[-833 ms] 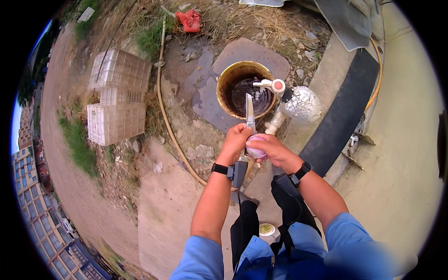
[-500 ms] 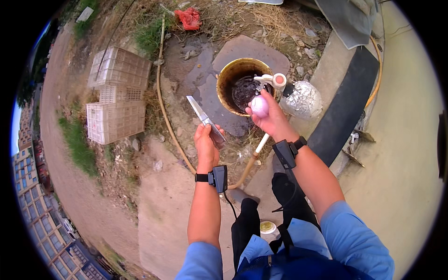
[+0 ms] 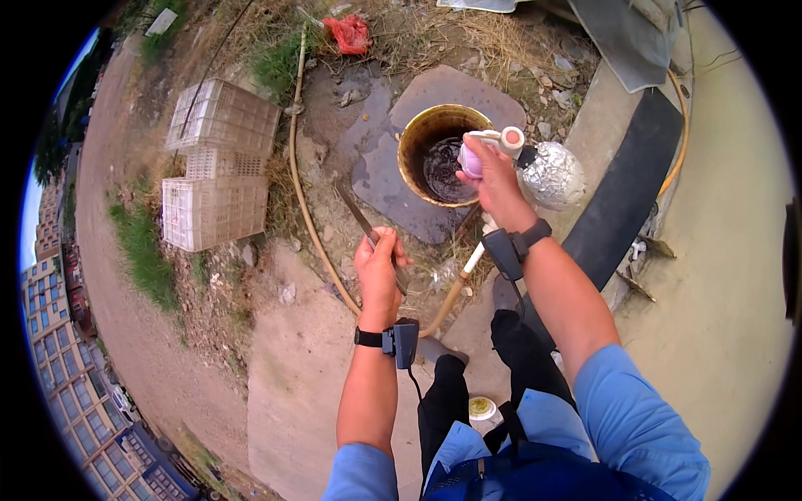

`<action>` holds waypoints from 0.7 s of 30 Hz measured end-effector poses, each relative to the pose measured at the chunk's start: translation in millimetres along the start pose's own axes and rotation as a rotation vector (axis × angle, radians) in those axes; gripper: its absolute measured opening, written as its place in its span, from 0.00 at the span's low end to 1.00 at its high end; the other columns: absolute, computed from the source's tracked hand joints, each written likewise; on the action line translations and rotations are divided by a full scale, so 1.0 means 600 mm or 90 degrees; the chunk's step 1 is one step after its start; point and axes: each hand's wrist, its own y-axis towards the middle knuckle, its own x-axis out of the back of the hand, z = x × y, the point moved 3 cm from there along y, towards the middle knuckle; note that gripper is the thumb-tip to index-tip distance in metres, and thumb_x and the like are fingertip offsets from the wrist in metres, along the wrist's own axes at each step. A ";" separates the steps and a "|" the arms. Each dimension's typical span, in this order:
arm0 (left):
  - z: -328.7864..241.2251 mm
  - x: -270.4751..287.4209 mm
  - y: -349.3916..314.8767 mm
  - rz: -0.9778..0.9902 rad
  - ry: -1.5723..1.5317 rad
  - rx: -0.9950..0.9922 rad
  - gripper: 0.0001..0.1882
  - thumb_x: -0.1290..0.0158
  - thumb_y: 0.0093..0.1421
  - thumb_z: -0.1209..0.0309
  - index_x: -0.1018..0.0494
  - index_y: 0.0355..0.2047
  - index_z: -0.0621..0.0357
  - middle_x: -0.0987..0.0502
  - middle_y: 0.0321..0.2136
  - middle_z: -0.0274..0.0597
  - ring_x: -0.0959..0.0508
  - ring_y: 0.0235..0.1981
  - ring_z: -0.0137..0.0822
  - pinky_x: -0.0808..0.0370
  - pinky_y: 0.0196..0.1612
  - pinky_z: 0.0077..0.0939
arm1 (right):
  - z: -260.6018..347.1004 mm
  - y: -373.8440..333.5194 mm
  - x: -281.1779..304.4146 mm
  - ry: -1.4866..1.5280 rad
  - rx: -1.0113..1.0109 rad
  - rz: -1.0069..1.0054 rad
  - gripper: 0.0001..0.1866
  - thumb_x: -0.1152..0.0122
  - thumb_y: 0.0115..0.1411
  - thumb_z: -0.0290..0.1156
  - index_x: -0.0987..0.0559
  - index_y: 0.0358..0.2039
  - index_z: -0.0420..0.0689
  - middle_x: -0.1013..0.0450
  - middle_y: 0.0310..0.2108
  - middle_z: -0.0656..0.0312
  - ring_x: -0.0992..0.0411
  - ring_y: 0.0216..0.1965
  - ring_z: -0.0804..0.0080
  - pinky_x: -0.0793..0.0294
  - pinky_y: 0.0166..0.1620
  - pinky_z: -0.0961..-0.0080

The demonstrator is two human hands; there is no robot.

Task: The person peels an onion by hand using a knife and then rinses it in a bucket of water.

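My left hand (image 3: 380, 269) is closed around a long knife (image 3: 357, 212), whose thin, dark profile slants up and to the left. In my right hand (image 3: 499, 184) is a pinkish-purple onion (image 3: 471, 162), partly covered by my fingers. The onion is right by a white tap (image 3: 511, 139) with a reddish end cap, above the right side of a bucket (image 3: 403, 168). Dark liquid (image 3: 443, 171) lies inside the bucket, whose rim is yellowish. Whether water runs from the tap is hidden behind my hand.
Crumpled foil (image 3: 555, 174) wraps something beside the tap. A yellowish hose (image 3: 294, 159) curves left of the bucket. Stacked white plastic crates (image 3: 215, 213) stand further left, a red bag (image 3: 347, 33) lies at the back, and a dark strip (image 3: 628, 188) runs along the right.
My right hand has carried the onion slightly right and upward, closer to the tap. My left hand has turned the knife, so its broad silver face now appears as a narrow dark line.
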 end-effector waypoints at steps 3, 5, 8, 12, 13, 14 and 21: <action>-0.048 -0.075 -0.007 0.029 0.149 -0.112 0.08 0.43 0.64 0.68 0.26 0.40 0.59 0.24 0.29 0.36 0.27 0.25 0.27 0.26 0.30 0.24 | -0.003 -0.044 0.009 -0.076 0.002 -0.029 0.30 0.27 0.53 0.45 0.28 0.52 0.47 0.30 0.47 0.64 0.29 0.44 0.74 0.21 0.34 0.77; -0.082 -0.132 -0.007 0.039 0.255 -0.244 0.12 0.41 0.63 0.69 0.25 0.44 0.61 0.23 0.33 0.38 0.25 0.29 0.29 0.26 0.32 0.24 | -0.008 -0.071 0.016 -0.103 -0.005 -0.034 0.31 0.27 0.53 0.45 0.29 0.53 0.46 0.30 0.47 0.62 0.28 0.42 0.73 0.21 0.32 0.77; -0.123 -0.207 -0.003 0.050 0.404 -0.446 0.18 0.36 0.58 0.69 0.24 0.47 0.63 0.22 0.36 0.40 0.24 0.33 0.30 0.26 0.35 0.25 | -0.018 -0.106 0.032 -0.109 -0.012 -0.026 0.30 0.26 0.53 0.44 0.29 0.52 0.45 0.29 0.45 0.61 0.27 0.39 0.72 0.20 0.30 0.76; -0.159 -0.275 -0.016 0.033 0.563 -0.522 0.22 0.31 0.51 0.66 0.24 0.43 0.62 0.23 0.32 0.41 0.25 0.31 0.33 0.28 0.34 0.27 | -0.025 -0.140 0.061 -0.103 -0.037 -0.002 0.28 0.27 0.54 0.43 0.28 0.50 0.46 0.29 0.44 0.62 0.27 0.39 0.73 0.20 0.30 0.76; -0.159 -0.280 -0.018 0.019 0.586 -0.534 0.21 0.31 0.50 0.65 0.24 0.41 0.62 0.24 0.31 0.41 0.25 0.30 0.34 0.28 0.33 0.28 | -0.022 -0.152 0.064 -0.108 -0.038 -0.006 0.28 0.27 0.54 0.43 0.28 0.50 0.47 0.29 0.44 0.62 0.27 0.39 0.73 0.20 0.30 0.76; -0.160 -0.285 -0.019 0.004 0.608 -0.546 0.20 0.31 0.50 0.65 0.24 0.39 0.62 0.24 0.30 0.41 0.25 0.29 0.35 0.29 0.32 0.29 | -0.019 -0.163 0.068 -0.112 -0.039 -0.011 0.27 0.27 0.54 0.43 0.27 0.50 0.47 0.29 0.44 0.63 0.27 0.39 0.73 0.20 0.30 0.76; -0.160 -0.326 -0.017 -0.066 0.663 -0.343 0.24 0.33 0.48 0.53 0.26 0.33 0.60 0.22 0.27 0.48 0.21 0.30 0.52 0.26 0.35 0.44 | -0.008 -0.213 0.112 -0.098 -0.092 -0.056 0.27 0.26 0.54 0.41 0.27 0.50 0.46 0.28 0.43 0.62 0.27 0.39 0.70 0.20 0.30 0.73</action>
